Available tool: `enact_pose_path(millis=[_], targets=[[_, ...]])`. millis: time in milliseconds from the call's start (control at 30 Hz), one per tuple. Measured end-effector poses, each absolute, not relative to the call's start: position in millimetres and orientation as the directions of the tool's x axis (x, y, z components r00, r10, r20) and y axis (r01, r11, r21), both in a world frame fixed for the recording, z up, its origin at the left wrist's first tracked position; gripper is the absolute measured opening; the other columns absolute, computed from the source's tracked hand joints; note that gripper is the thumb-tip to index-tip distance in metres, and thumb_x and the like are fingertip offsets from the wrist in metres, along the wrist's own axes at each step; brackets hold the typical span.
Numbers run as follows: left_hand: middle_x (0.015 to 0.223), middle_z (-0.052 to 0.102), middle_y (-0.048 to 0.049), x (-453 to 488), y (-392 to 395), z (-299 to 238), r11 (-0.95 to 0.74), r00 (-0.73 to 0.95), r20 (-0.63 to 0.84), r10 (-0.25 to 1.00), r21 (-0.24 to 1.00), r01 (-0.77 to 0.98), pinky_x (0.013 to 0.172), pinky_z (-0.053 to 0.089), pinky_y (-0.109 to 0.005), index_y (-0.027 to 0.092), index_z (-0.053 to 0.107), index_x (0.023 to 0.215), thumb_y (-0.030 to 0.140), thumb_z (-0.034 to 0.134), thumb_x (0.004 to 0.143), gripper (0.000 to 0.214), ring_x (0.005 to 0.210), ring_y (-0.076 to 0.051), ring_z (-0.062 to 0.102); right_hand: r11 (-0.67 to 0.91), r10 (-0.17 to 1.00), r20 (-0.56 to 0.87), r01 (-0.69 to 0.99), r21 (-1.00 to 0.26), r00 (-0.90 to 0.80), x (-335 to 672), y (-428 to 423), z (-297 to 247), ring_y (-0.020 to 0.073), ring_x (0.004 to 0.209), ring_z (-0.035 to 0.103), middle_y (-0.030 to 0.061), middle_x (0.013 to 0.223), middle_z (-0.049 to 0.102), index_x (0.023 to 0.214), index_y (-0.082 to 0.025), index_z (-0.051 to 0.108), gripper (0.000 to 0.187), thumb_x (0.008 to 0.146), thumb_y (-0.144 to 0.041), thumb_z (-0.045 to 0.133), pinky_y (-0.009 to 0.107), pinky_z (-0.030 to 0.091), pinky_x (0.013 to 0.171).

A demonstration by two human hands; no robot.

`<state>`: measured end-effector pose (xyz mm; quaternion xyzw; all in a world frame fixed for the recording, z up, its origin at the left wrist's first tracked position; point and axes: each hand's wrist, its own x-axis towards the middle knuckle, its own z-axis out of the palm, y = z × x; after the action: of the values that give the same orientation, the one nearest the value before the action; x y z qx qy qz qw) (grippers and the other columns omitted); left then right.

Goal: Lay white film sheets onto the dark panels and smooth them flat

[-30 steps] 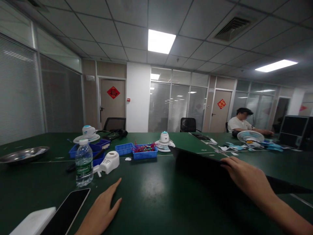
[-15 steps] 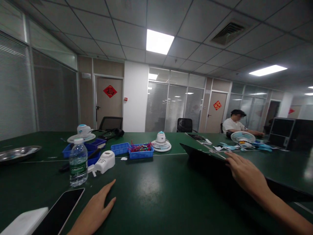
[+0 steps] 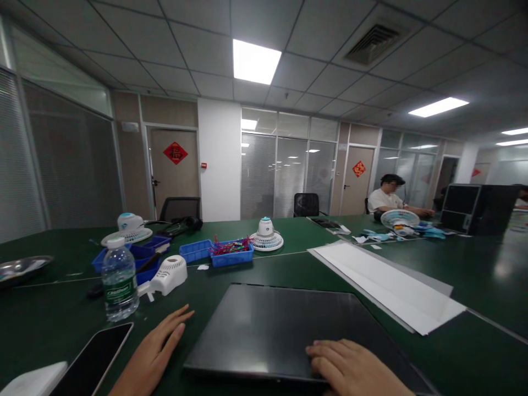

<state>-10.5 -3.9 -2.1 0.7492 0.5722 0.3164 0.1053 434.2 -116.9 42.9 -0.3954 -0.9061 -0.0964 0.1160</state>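
Observation:
A flat black screen panel (image 3: 272, 322) lies on the green table in front of me, its glossy face up. My right hand (image 3: 352, 366) rests on its near part, fingers extended over the surface and not wrapped round it. To the panel's left, my left hand (image 3: 154, 349) is at the tabletop, open with fingers stretched out and holding nothing. Near that hand are a smartphone (image 3: 94, 360) with a dark screen, a white box-like object (image 3: 35, 379) cut by the frame's edge, and a clear water bottle (image 3: 119, 283) with a green label.
White sheets (image 3: 388, 283) lie right of the panel. Beyond are a white plastic housing (image 3: 170, 274), a blue tray (image 3: 232, 257) of coloured wires and small fans (image 3: 267, 236). A co-worker (image 3: 390, 195) sits at the far right near a black computer case (image 3: 462, 209).
The screen panel, tilted up at the right under my right hand before, now lies flat in front of me. My right hand has moved left and nearer. The white sheets have come into view.

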Motion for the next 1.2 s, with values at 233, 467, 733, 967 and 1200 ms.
enact_pose_path(millis=[233, 467, 733, 967, 1200], targets=[[0.159, 0.038, 0.006, 0, -17, 3, -0.463, 0.411, 0.219, 0.885, 0.314, 0.829, 0.117, 0.03, -0.056, 0.045, 0.049, 0.142, 0.059, 0.046, 0.093, 0.051, 0.147, -0.03, 0.035, 0.125, 0.937, 0.327, 0.992, 0.024, -0.125, 517, -6, 48, 0.0229, 0.125, 0.057, 0.0094, 0.137, 0.062, 0.131, -0.025, 0.06, 0.045, 0.095, -0.049, 0.048, 0.035, 0.041, 0.106], [0.16, 0.029, 0.0011, 3, -19, 9, -0.483, 0.486, 0.064, 0.872, 0.275, 0.831, 0.117, 0.024, -0.061, 0.044, 0.035, 0.149, 0.068, 0.056, 0.084, 0.073, 0.148, -0.035, 0.025, -0.365, 0.873, 0.344, 0.931, -0.008, 0.346, 630, 37, -1, 0.0453, 0.118, 0.06, 0.0326, 0.127, 0.061, 0.132, -0.003, 0.058, 0.071, 0.092, -0.059, 0.038, 0.062, 0.045, 0.088], [0.158, 0.035, -0.0004, 11, -22, 16, -0.421, 0.424, 0.057, 0.904, 0.296, 0.858, 0.118, 0.028, -0.06, 0.042, 0.042, 0.145, 0.071, 0.061, 0.078, 0.076, 0.146, -0.036, 0.03, -0.27, 0.908, 0.367, 0.952, 0.142, 0.203, 630, 41, -18, 0.0325, 0.099, 0.068, 0.0195, 0.1, 0.073, 0.106, -0.014, 0.072, 0.034, 0.093, -0.026, 0.043, 0.044, 0.046, 0.081], [0.153, 0.045, -0.007, 23, -31, 23, -0.365, 0.349, 0.106, 0.931, 0.267, 0.892, 0.116, 0.034, -0.059, 0.035, 0.052, 0.141, 0.073, 0.06, 0.076, 0.076, 0.142, -0.037, 0.039, -0.18, 0.887, 0.455, 0.968, 0.174, 0.084, 588, 26, 6, 0.03, 0.083, 0.068, 0.0206, 0.086, 0.072, 0.087, -0.01, 0.07, 0.033, 0.094, -0.017, 0.039, 0.039, 0.044, 0.073], [0.159, 0.034, -0.005, 9, -27, 17, -0.334, 0.32, 0.097, 0.942, 0.291, 0.896, 0.119, 0.025, -0.061, 0.034, 0.043, 0.147, 0.073, 0.052, 0.082, 0.076, 0.147, -0.036, 0.028, 0.193, 0.866, 0.428, 0.962, 0.191, -0.259, 504, 7, 18, 0.0198, 0.089, 0.066, 0.0045, 0.099, 0.072, 0.106, -0.025, 0.065, 0.027, 0.098, -0.017, 0.041, 0.03, 0.041, 0.079]])
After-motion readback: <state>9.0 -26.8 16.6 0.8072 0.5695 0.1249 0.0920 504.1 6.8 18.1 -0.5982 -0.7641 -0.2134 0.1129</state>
